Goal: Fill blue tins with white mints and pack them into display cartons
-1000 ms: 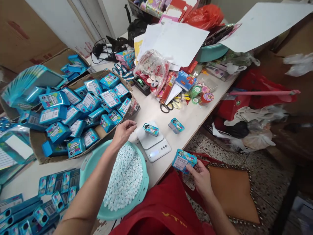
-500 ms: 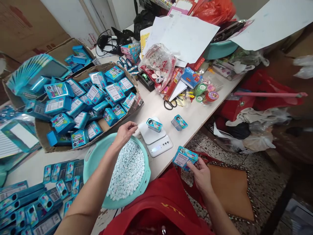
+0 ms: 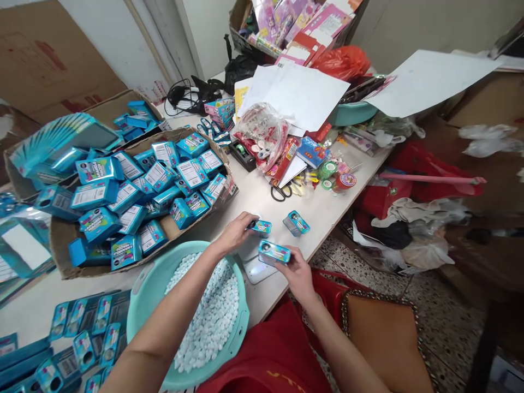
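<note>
Cool, fairly bright light fills the middle, its source out of view; the pale tabletop [image 3: 241,191] takes only soft shadows; glossy blue boxes [image 3: 96,169] at nine to ten o'clock catch sheen; the scale's display [image 3: 257,270], just below centre, glares bluish-white; the floor [image 3: 442,311] at four o'clock dims; wide-angle stretching and softness mark the edges.
</note>
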The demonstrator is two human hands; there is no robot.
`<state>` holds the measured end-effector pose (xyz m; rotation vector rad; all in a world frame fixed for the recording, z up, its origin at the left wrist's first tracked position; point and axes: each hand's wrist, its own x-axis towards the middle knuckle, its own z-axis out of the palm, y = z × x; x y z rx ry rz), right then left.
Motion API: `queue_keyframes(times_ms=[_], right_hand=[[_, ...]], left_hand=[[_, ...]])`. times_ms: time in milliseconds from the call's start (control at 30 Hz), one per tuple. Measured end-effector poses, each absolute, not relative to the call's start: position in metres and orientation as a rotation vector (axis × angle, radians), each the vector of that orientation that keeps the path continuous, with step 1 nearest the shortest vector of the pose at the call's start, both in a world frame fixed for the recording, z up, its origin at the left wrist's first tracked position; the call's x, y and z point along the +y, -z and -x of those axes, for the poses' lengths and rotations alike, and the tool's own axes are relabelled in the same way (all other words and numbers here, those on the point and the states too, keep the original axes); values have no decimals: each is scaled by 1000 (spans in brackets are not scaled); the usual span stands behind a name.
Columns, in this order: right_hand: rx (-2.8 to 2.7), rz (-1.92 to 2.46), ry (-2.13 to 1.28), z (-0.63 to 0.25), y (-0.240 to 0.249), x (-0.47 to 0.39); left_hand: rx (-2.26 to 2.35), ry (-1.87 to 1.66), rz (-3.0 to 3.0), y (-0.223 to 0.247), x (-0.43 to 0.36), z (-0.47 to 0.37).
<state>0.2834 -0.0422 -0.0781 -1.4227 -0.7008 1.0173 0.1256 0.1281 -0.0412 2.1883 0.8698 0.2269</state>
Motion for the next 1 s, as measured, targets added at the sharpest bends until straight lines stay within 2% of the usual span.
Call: queue_keyframes(times_ms=[200, 533, 733, 900, 1000], right_hand=[[-876, 1343, -917, -267, 101, 6], [-849, 1321, -920, -268, 105, 10], [-888, 1764, -281, -319, 93, 8], [-952, 1922, -575, -358, 99, 23], [-1058, 1820, -564, -347, 88, 27]], left_hand=[[682, -64, -2117, 33, 135, -112], [949, -15, -2452, 44, 113, -150], [1144, -106, -2359, 40, 104, -143], [1088, -251, -2221, 7, 63, -116], [967, -198, -2106, -14, 21, -104]])
